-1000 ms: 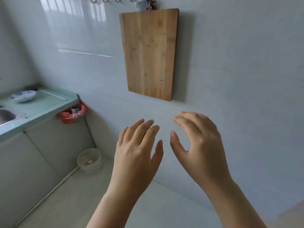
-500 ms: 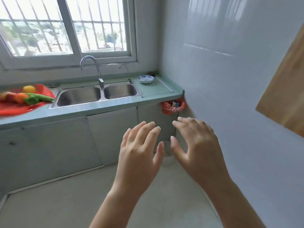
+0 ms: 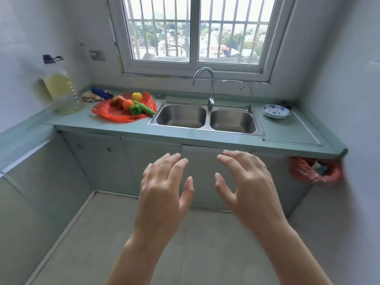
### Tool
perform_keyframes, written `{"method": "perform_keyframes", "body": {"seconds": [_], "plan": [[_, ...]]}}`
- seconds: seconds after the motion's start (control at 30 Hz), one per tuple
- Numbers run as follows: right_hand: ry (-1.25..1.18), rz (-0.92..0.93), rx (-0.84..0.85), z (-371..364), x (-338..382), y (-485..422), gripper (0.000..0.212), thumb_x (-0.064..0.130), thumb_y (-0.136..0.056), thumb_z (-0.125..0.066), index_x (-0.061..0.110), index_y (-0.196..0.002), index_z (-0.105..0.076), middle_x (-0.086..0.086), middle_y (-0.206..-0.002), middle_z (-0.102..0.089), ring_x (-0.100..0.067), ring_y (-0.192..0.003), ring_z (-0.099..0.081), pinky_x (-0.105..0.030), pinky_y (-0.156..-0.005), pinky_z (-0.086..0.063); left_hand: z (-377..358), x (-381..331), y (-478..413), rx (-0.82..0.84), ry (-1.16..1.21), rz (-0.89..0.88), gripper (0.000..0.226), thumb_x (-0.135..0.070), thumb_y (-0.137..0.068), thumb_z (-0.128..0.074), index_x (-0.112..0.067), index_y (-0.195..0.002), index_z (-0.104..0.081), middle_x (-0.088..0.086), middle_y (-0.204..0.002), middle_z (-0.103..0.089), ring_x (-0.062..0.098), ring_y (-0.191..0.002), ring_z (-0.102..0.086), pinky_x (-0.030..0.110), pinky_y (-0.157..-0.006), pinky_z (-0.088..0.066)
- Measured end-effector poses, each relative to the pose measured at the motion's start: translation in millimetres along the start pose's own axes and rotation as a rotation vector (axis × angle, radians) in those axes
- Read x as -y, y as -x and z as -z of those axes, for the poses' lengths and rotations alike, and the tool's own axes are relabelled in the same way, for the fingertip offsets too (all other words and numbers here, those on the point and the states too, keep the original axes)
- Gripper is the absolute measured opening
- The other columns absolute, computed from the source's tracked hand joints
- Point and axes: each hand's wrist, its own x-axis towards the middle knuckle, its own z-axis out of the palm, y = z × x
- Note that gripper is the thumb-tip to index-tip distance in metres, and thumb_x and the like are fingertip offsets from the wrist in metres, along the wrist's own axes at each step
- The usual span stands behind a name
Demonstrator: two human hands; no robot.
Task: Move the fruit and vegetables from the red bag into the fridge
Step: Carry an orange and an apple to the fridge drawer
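Both hands, left hand [image 3: 164, 194] and right hand [image 3: 249, 188], hover spread and empty over bare floor [image 3: 195, 243] before the counter edge [image 3: 185, 138]; red bag [image 3: 123, 112] lies flattened open, holding fruit, possibly a cucumber [image 3: 145, 108].

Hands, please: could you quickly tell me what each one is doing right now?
Left hand: open, fingers relaxed, holding nothing.
Right hand: open, fingers spread, holding nothing.

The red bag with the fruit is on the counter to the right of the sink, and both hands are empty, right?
No. In the head view the red bag with the fruit is on the counter left of the sink, not right. The left hand and right hand are empty.
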Motion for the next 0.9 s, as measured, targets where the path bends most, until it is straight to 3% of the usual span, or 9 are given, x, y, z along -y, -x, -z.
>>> {"method": "perform_keyframes", "body": {"seconds": [0.17,0.37,0.53,0.9], "plan": [[-0.038,0.108,0.02,-75.6,17.8,-62.6,0.038,0.03,-0.079,-0.049,0.007,-0.104,-0.066,-0.008,-0.104,-0.067,-0.029,-0.095,-0.061,-0.049,-0.085,-0.049,-20.5,75.7,-42.9,-0.01,-0.039,0.017,0.035,-0.029,-0.083,-0.048,-0.01,-0.109,-0.062,0.008,-0.117,-0.062,0.026,-0.113,-0.053,0.053,-0.093,-0.043],[-0.075,0.097,0.014,-168.6,52.2,-149.7,0.04,0.031,-0.078,-0.048,0.006,-0.103,-0.067,-0.009,-0.103,-0.067,-0.031,-0.096,-0.062,-0.046,-0.085,-0.049,-26.0,182.1,-104.9,-0.033,-0.043,0.046,0.036,-0.03,-0.082,-0.048,-0.01,-0.109,-0.063,0.008,-0.115,-0.062,0.022,-0.112,-0.051,0.047,-0.095,-0.042],[-0.143,0.102,0.065,-250.1,85.4,-193.8,0.039,0.031,-0.079,-0.048,0.008,-0.104,-0.067,-0.008,-0.103,-0.067,-0.03,-0.095,-0.061,-0.043,-0.082,-0.049,-28.6,272.7,-135.2,-0.037,-0.111,0.12,0.038,-0.029,-0.082,-0.046,-0.008,-0.108,-0.063,0.01,-0.113,-0.063,0.022,-0.11,-0.05,0.052,-0.091,-0.045],[-0.206,0.122,0.162,-406.2,82.2,-290.1,0.041,0.032,-0.079,-0.047,0.007,-0.106,-0.065,-0.009,-0.101,-0.067,-0.031,-0.094,-0.062,-0.047,-0.081,-0.051,-93.2,406.9,-206.8,0.039,-0.144,0.2,0.039,-0.032,-0.082,-0.044,-0.01,-0.11,-0.061,0.009,-0.114,-0.063,0.025,-0.109,-0.054,0.048,-0.095,-0.043]]}}
